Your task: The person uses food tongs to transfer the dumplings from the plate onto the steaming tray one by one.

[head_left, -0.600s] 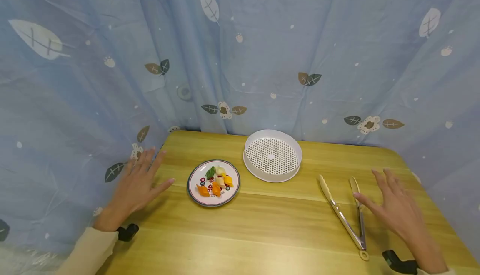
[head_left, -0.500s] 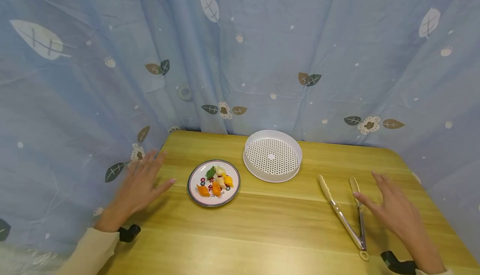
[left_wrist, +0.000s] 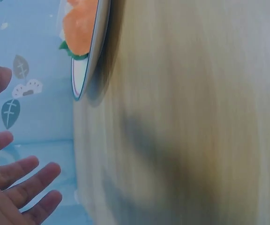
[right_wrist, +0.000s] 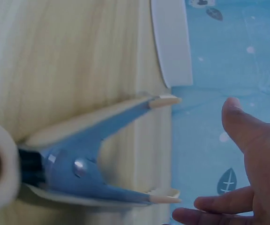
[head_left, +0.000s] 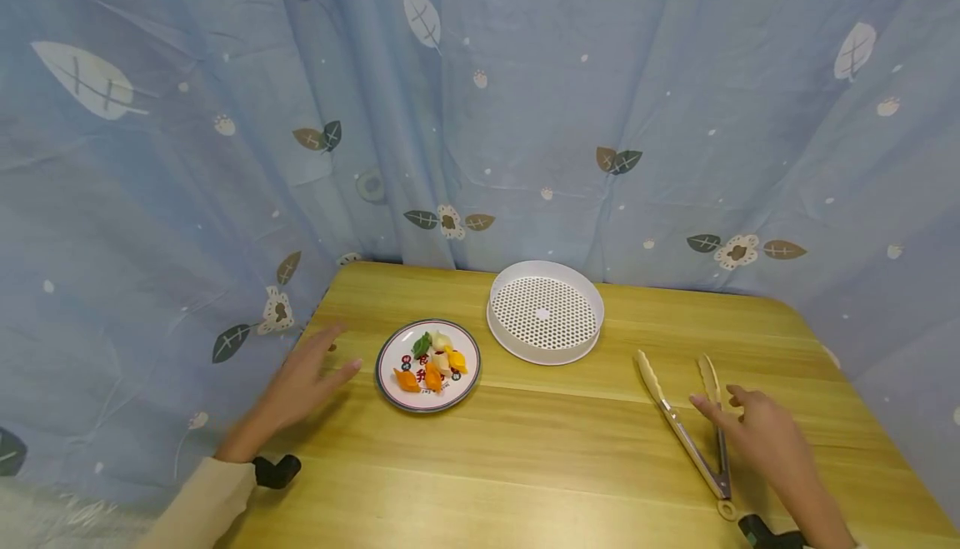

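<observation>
My left hand [head_left: 303,382] hovers left of a small white plate [head_left: 397,357] with a dark rim, thumb toward it, holding nothing. On the plate lie several small dumpling-shaped pieces: orange [head_left: 432,376], yellow [head_left: 456,360], pale ones, and a green piece [head_left: 422,345]. Over the right side of the table, my right hand [head_left: 768,432] is above a pair of metal tongs [head_left: 686,438] with cream tips, its fingers relaxed and slightly bent. In the right wrist view the tongs [right_wrist: 86,164] are spread apart, and the hand's thumb and fingers hold nothing.
A round white tray with a perforated base [head_left: 545,349] stands at the back middle of the wooden table [head_left: 525,466]. Behind and to the left hangs a blue patterned curtain [head_left: 525,116]. Each wrist wears a black camera mount [head_left: 277,471].
The left hand has shifted right, closer to the plate. My right hand has moved left and down over the tongs, its fingers bending more. Plate, tray and tongs stay put.
</observation>
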`<state>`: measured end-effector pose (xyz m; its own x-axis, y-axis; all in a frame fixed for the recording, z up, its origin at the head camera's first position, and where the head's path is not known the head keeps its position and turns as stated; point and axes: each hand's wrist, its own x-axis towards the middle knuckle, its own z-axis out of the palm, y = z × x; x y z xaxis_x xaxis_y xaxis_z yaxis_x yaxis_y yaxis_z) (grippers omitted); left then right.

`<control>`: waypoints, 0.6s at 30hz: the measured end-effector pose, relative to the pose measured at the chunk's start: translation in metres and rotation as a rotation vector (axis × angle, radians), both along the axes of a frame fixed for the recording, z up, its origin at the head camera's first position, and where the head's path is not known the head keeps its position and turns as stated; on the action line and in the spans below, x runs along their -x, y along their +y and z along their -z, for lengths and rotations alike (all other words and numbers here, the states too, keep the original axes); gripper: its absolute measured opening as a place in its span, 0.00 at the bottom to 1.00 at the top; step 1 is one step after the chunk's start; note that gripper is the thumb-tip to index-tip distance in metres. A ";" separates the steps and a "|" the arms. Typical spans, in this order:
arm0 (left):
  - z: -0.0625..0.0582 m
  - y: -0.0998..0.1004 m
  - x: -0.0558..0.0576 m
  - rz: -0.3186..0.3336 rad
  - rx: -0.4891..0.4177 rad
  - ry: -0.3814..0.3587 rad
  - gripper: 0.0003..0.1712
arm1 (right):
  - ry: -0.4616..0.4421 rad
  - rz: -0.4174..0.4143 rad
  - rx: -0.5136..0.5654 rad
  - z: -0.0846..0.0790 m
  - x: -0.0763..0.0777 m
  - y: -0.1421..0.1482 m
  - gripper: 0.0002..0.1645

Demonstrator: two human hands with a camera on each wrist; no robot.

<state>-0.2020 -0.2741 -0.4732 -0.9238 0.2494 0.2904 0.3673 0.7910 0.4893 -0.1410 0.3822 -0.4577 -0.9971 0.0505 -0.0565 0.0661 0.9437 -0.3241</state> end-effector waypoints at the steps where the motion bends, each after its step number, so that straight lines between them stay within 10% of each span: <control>1: 0.001 0.002 0.000 0.004 -0.018 -0.024 0.40 | -0.004 0.005 0.003 0.002 -0.001 -0.001 0.59; 18: 0.027 0.025 0.014 0.012 -0.234 -0.325 0.46 | -0.095 0.010 0.006 0.027 -0.004 -0.006 0.69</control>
